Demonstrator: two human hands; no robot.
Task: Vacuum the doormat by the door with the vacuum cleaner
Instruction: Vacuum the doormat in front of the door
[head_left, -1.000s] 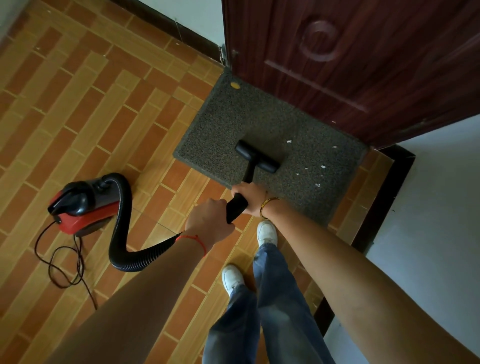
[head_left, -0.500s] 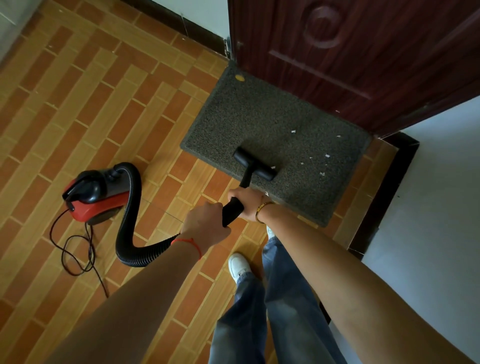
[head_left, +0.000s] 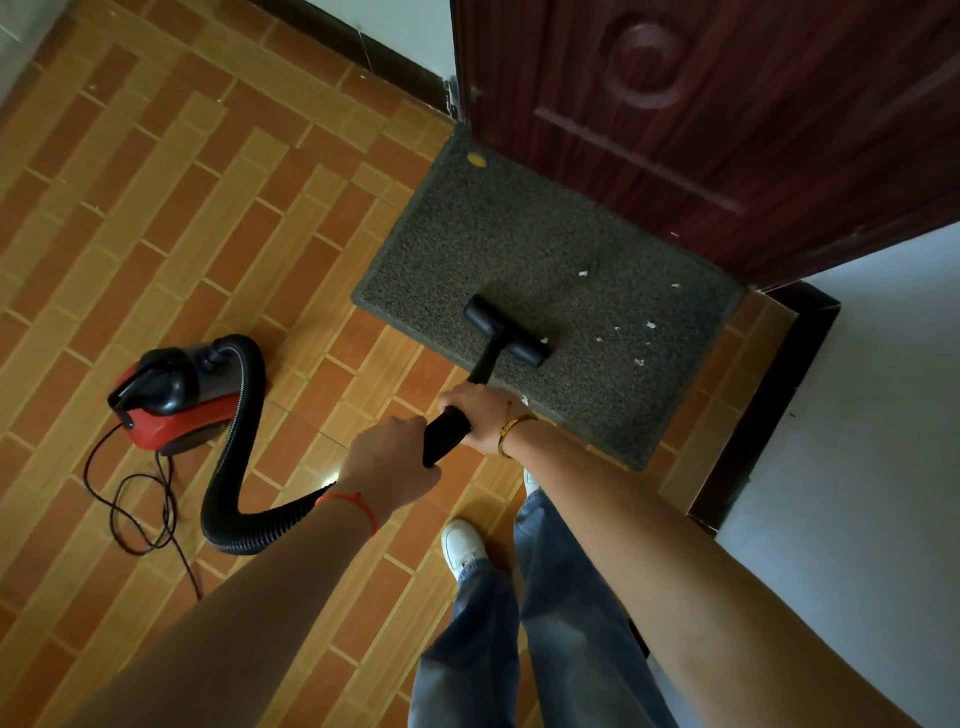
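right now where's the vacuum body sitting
In the head view the red and black vacuum body sits on the tiled floor at the left, apart from the doormat, its hose looping toward the left hand.

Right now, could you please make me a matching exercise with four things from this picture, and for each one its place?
Things:
1. vacuum cleaner
2. floor nozzle
3. yellow spot
4. right hand

Places:
A. far corner of the doormat, near the door
B. on the tiles, left of the doormat
C. gripping the wand, ahead of the left hand
D. on the doormat, beside white scraps

Pairs: 1-B, 2-D, 3-A, 4-C
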